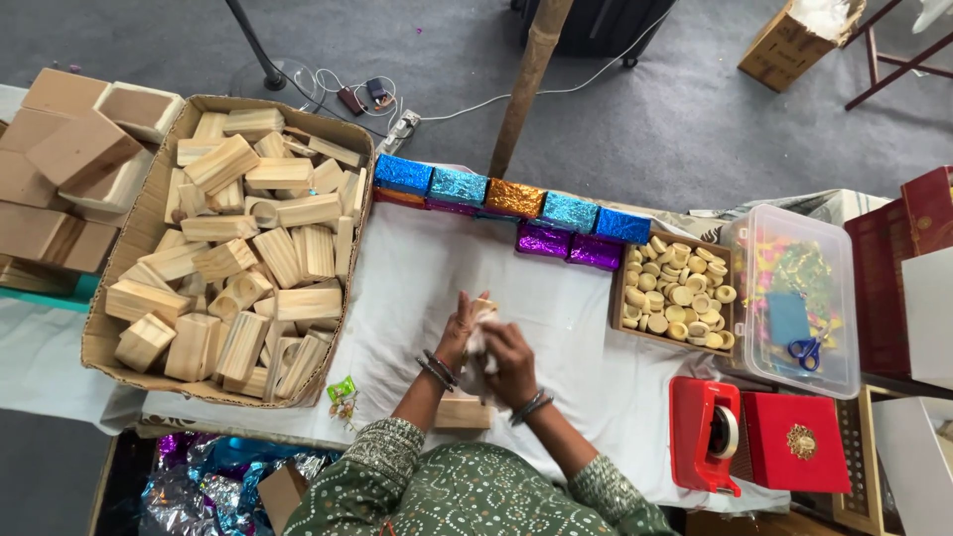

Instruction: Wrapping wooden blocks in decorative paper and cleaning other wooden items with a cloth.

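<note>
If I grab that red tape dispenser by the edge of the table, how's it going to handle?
The red tape dispenser looks like a solid, chunky desk type, so probably heavy for its size and stiff. Its flat base suggests it will slide, not roll. It sits near the table edge, so a careless push might tip it off.

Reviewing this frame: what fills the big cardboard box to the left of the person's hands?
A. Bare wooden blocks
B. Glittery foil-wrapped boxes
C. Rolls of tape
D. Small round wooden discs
A: the cardboard box is heaped with bare wooden blocks, while the small round discs sit in a tray on the other side and the foil-wrapped boxes line the far table edge.
</note>
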